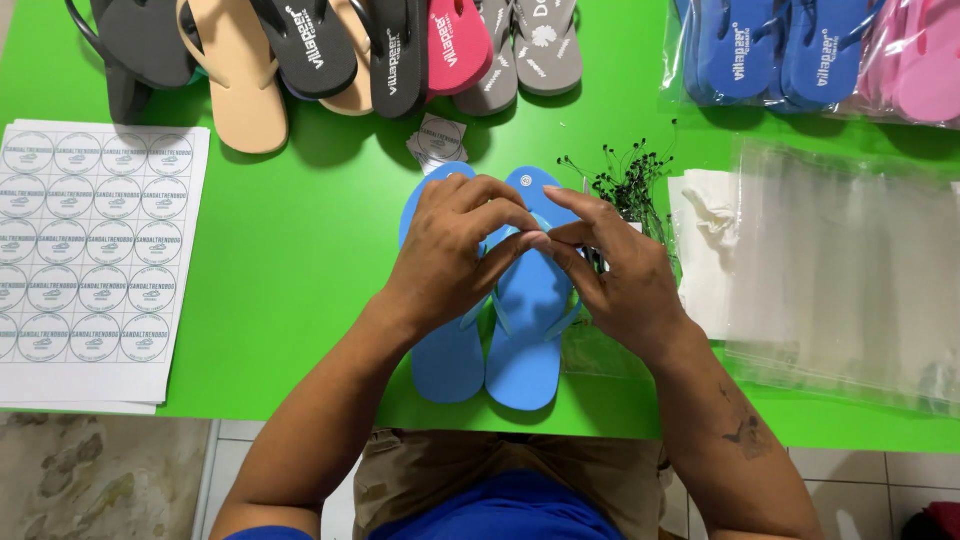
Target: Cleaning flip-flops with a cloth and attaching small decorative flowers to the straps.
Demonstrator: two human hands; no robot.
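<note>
Left hand (450,250) and right hand (620,270), fingertips pinching the straps of the blue flip-flop pair (500,340) at desk (300,250) centre; sticker sheet (95,260) at nine o'clock.

Green table (300,250) bears blue flip-flops (520,340); sticker sheets (90,260); clear bags (840,270); assorted sandals (330,50).

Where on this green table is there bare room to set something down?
The widest bare stretch of the green table lies between the sticker sheets and the blue flip-flops. The far edge is crowded with assorted flip-flops; the right side holds clear bags.
</note>
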